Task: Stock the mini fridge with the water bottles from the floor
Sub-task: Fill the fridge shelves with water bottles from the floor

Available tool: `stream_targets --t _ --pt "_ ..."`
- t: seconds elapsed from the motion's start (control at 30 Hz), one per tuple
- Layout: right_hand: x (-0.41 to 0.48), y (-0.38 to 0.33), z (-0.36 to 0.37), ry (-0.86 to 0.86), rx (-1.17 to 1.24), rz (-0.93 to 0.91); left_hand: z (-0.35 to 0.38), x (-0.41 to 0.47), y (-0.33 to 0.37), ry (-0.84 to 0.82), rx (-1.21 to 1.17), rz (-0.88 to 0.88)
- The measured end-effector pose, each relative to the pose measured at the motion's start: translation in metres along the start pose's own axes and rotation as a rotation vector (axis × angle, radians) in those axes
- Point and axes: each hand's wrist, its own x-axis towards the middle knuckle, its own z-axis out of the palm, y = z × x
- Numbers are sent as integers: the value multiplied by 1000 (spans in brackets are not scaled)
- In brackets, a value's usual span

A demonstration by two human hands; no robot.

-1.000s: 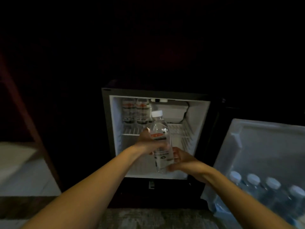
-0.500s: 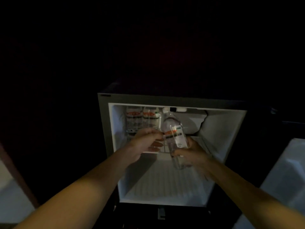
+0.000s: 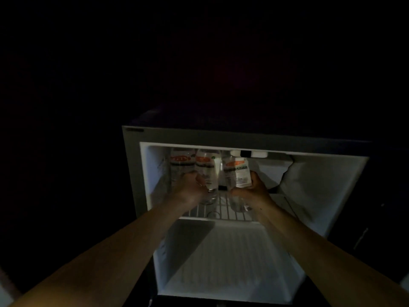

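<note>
Mini fridge (image 3: pixel 241 136): open, lit white inside, the room around it dark
Wire shelf (image 3: pixel 223 210): upper part of the fridge cavity; the landmark for all below
Back bottles: two water bottles with orange labels stand upright at the left rear of the wire shelf, the far-left bottle (image 3: pixel 180 165) and the second bottle (image 3: pixel 207 169) touching side by side
Held bottle (image 3: pixel 238 173): clear water bottle with orange-and-white label, upright over the right half of the wire shelf, just beside the second bottle; its base looks to be on the wires, though glare makes contact hard to confirm
Right hand (image 3: pixel 252 191): wrapped around the lower right side of the held bottle, thumb up along the label, gripping it
Left hand (image 3: pixel 190 189): curled around the lower part of the second bottle above the wire shelf, fingers closed on it
Lower compartment (image 3: pixel 221 262): ribbed white floor below the wire shelf, partly shadowed by the left forearm
</note>
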Motion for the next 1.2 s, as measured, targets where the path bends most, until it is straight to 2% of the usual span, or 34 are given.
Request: stream_targets --t 0.23,0.37,0.43,0.5,0.57,0.63,0.83,1.07,1.13,1.2 --pt "15 12 11 -66 236 13 6 10 -11 96 37 -13" --pt "26 15 21 -22 320 23 11 13 -12 161 -153 -24" --pt "29 16 25 9 336 16 12 18 -16 203 -85 0" --pt "30 19 27 28 306 19 14 18 -19 171 -37 1" --pt "29 20 27 27 272 16 15 14 -21 163 136 34" --pt "29 21 26 24 208 26 16 8 -18 162 210 15" --pt "0 20 13 31 85 33 17 -19 -2 68 64 18" --pt "-88 5 -52 87 -170 40 37 -79 44 49 78 -40" --pt "-108 0 -64 76 -126 32 40 -90 56 60 39 -51" --pt "-147 -11 -87 147 -55 15 48 -114 79 14 -41 -35"
